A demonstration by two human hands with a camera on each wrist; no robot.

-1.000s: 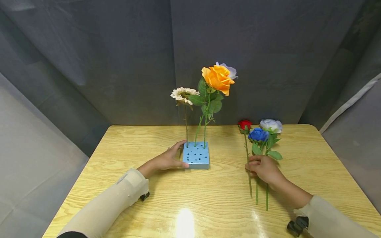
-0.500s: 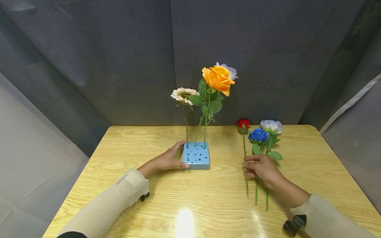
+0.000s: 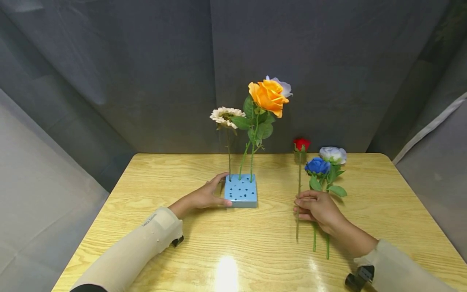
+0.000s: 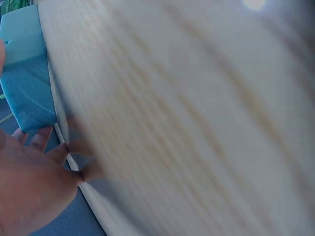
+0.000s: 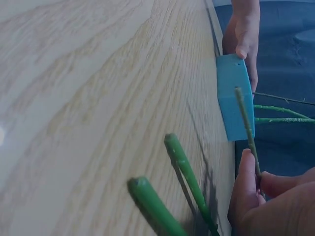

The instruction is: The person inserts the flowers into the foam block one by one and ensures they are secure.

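My left hand holds a light blue flower block with holes in its top, thumb at the front corner and fingers along the left and back. Standing in its rear holes are a cream daisy-like flower, an orange rose and a pale lilac flower partly hidden behind the rose. My right hand pinches the stem of a red rose between thumb and fingers. In the right wrist view, the cut end of that stem points up past my fingertips, overlapping the block.
Beneath and beside my right hand, a blue rose and a pale white-lilac flower lie on the wooden table, their green stems toward the front. A grey curtain hangs behind the table's back edge.
The red rose has shifted slightly left in my right hand, and its bloom has risen above the table's back edge. My left hand and the block have stayed in place.
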